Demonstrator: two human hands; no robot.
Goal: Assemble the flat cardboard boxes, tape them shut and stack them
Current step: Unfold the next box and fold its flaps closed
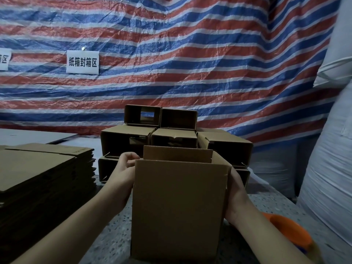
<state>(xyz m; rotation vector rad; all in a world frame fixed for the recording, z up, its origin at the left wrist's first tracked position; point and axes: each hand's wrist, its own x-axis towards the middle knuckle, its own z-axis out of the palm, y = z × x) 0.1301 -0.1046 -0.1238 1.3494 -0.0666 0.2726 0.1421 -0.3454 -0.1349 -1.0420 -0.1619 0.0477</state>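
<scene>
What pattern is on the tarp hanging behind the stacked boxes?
Red, white and blue horizontal stripes on the tarp, crinkled; clearest in the head view.
</scene>
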